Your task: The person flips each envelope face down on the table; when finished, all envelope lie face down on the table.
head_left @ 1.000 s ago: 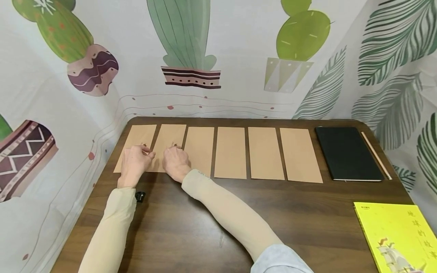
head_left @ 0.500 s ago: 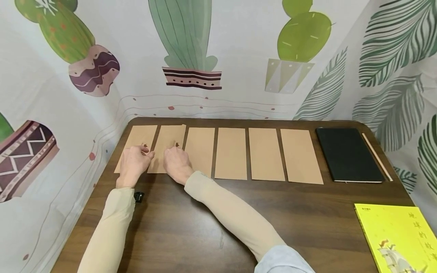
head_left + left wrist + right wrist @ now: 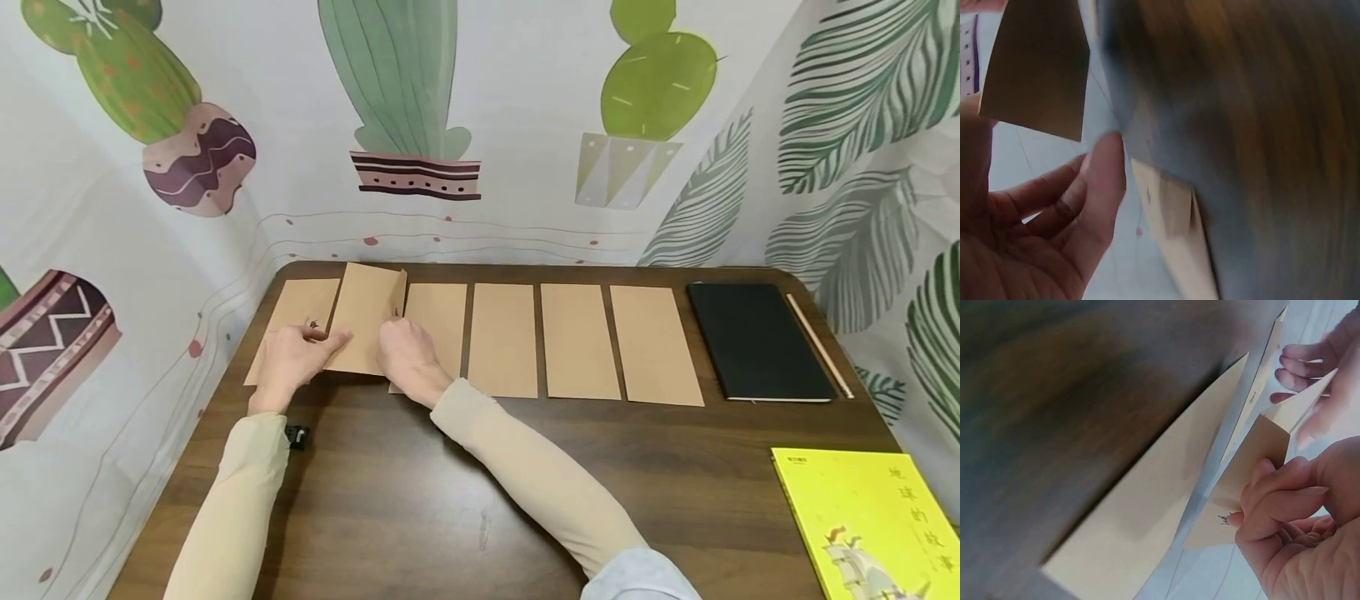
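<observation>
Toward the left of the head view, my right hand (image 3: 408, 358) pinches the right side of a folded brown paper sheet (image 3: 363, 317), second in the row. The sheet is raised and tilted, with a creased panel and a small dark mark showing beside the fingers in the right wrist view. My left hand (image 3: 292, 358) is at the sheet's left edge, fingers loosely bent and thumb apart from them in the left wrist view. Beneath and beyond that hand lies the leftmost brown sheet (image 3: 311, 296), which bears a small dark mark and is partly hidden.
Several more brown sheets (image 3: 502, 342) continue the row to the right on the dark wooden table (image 3: 420, 500). A black notebook (image 3: 757, 342) and a thin wooden stick (image 3: 821, 346) lie beyond them. A yellow book (image 3: 847, 500) is at front right. Patterned cloth (image 3: 525, 100) hangs behind.
The second sheet, flat a second ago, has come up off the table and tilted. My right hand has moved slightly right with its edge; my left hand has shifted only a little.
</observation>
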Tool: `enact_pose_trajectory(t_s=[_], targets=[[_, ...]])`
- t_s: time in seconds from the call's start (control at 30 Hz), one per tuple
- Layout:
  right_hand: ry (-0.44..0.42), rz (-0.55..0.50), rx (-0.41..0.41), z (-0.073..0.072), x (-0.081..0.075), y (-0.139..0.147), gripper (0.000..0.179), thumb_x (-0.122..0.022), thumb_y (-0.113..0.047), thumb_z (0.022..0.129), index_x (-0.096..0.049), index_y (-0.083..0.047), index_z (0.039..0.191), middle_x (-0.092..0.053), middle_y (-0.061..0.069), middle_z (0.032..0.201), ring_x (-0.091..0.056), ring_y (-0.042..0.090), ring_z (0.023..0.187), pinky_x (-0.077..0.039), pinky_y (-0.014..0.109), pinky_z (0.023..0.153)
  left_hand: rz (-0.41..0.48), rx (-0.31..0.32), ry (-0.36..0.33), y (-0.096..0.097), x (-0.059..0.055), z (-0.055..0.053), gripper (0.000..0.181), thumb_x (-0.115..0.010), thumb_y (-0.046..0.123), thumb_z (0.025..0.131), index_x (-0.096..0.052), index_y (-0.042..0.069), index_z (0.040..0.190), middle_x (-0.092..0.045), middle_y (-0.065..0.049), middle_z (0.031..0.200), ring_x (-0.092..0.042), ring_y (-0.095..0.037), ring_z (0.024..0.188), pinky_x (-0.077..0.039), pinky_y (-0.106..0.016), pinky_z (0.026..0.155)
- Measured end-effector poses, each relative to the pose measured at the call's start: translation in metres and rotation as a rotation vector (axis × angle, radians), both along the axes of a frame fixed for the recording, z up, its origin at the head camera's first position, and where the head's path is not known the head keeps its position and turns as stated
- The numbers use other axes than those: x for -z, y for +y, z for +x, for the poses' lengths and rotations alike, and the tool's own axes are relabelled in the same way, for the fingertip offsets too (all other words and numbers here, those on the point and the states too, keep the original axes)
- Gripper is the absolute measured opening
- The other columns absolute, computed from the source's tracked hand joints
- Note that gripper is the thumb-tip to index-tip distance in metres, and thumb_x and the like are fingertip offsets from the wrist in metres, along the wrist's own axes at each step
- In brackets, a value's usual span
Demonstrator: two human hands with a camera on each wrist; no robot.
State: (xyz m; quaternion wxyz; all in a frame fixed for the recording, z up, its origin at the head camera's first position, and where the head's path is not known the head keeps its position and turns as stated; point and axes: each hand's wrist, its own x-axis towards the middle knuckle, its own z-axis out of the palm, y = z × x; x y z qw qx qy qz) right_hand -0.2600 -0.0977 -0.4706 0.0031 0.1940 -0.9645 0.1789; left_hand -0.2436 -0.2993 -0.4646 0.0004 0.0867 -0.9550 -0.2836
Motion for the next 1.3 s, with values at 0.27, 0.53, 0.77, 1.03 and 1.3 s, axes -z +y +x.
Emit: enact_pose_trajectory(t_s=[0.27, 0.53, 0.77, 1.03, 1.3], targets=[[0.05, -0.057, -0.051, 0.005, 0.001, 0.012, 0.034, -0.062, 0.0, 0.098, -0.055, -0.014, 0.068, -0.075, 0.005, 0.087, -0.062, 0.012, 0.067, -0.062, 0.031, 0.063, 0.307, -0.021, -0.096, 0.0, 0.0, -0.006, 0.064, -0.081, 0.049, 0.095, -0.072, -0.003, 0.132, -0.075, -0.015, 0.129, -0.069, -0.013, 0.079, -0.052, -0.024, 0.064], [-0.082, -0.197, -0.023, 0.005, 0.003, 0.016, 0.039, -0.049, -0.014, 0.113, -0.059, -0.013, 0.076, -0.065, 0.002, 0.073, -0.053, 0.011, 0.06, -0.053, 0.027, 0.055, 0.552, -0.024, -0.139, -0.002, -0.003, -0.005, 0.047, -0.078, 0.023, 0.1, -0.058, -0.004, 0.133, -0.067, 0.028, 0.08, -0.062, 0.007, 0.079, -0.055, -0.017, 0.071], [-0.375, -0.508, 0.126, -0.01, 0.018, 0.018, 0.05, -0.055, -0.039, 0.114, -0.058, -0.016, 0.07, -0.055, -0.003, 0.056, -0.049, 0.013, 0.049, -0.043, 0.029, 0.051, 0.632, -0.011, -0.184, -0.007, -0.006, -0.004, 0.039, -0.075, 0.023, 0.104, -0.057, 0.005, 0.133, -0.07, 0.028, 0.083, -0.064, 0.008, 0.08, -0.055, -0.016, 0.073], [-0.474, -0.722, 0.19, -0.005, 0.002, 0.024, 0.025, -0.076, -0.023, 0.101, -0.073, -0.003, 0.116, -0.057, -0.006, 0.056, -0.05, 0.007, 0.052, -0.041, 0.022, 0.057, 0.586, -0.018, -0.167, -0.006, -0.006, 0.0, 0.057, -0.077, 0.028, 0.102, -0.057, -0.006, 0.143, -0.068, 0.027, 0.086, -0.064, 0.007, 0.082, -0.057, -0.016, 0.074], [-0.459, -0.714, 0.204, -0.006, 0.008, 0.021, 0.026, -0.077, -0.02, 0.097, -0.067, -0.004, 0.115, -0.057, -0.005, 0.066, -0.053, 0.009, 0.059, -0.047, 0.023, 0.065, 0.406, -0.065, -0.167, 0.005, -0.003, 0.006, 0.055, -0.085, 0.033, 0.096, -0.07, -0.008, 0.13, -0.073, -0.021, 0.134, -0.07, -0.001, 0.073, -0.059, -0.021, 0.067]])
